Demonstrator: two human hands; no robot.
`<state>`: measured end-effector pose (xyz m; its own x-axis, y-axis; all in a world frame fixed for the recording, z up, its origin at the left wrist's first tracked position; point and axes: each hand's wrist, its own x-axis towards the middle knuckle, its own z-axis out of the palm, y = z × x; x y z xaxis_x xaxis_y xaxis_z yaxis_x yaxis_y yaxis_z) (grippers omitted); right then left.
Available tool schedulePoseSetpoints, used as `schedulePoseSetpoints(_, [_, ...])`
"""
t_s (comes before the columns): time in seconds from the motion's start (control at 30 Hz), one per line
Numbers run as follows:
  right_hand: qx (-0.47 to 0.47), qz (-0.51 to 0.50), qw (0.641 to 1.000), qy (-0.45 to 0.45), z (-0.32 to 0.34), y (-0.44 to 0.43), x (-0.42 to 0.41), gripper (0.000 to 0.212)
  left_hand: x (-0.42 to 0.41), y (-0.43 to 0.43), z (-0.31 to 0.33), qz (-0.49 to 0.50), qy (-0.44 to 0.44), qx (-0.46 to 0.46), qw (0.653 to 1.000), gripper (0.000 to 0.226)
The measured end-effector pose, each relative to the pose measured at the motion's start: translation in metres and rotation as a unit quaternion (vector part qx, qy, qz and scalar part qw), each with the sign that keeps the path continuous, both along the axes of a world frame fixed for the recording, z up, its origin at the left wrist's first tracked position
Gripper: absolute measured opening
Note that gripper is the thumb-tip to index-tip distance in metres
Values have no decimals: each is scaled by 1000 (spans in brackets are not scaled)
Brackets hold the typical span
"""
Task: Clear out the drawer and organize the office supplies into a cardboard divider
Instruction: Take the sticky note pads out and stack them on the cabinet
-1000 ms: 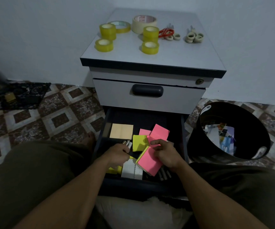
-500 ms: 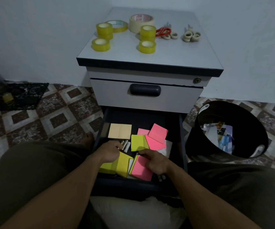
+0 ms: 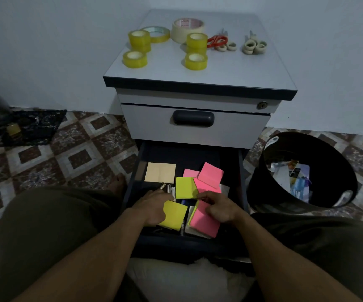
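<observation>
Head view: both forearms reach down into the open drawer (image 3: 241,171), where the sticky pads lie loose, so probably gathering them for removal. Left hand (image 3: 154,205) curls round the yellow pad (image 3: 174,215); right hand (image 3: 217,207) curls over the top edge of the pink pad (image 3: 204,221). Cardboard divider not in view
</observation>
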<state>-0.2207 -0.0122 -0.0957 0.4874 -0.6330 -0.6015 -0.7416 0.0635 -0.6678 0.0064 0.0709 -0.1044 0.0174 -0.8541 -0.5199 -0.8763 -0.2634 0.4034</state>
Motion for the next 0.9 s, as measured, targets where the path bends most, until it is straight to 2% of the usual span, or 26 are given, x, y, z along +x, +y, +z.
schedulePoseSetpoints(0.27, [20, 106, 993, 39, 1, -1, 6, 53, -3, 2, 4, 26, 41, 18, 999, 71])
schedulePoseSetpoints(0.43, [35, 168, 984, 53, 3, -4, 7, 69, -2, 1, 6, 26, 41, 21, 999, 71])
schedulePoseSetpoints(0.63, [35, 71, 997, 15, 3, -6, -2, 73, 2, -2, 13, 23, 51, 6, 998, 64])
schedulePoseSetpoints(0.77, [69, -20, 997, -42, 3, -6, -4, 69, 7, -13, 24, 27, 75, 29, 996, 57])
schedulePoseSetpoints(0.9, [76, -80, 991, -78, -7, -10, -7, 59, 15, -23, 30, 104, 143, 15, 984, 39])
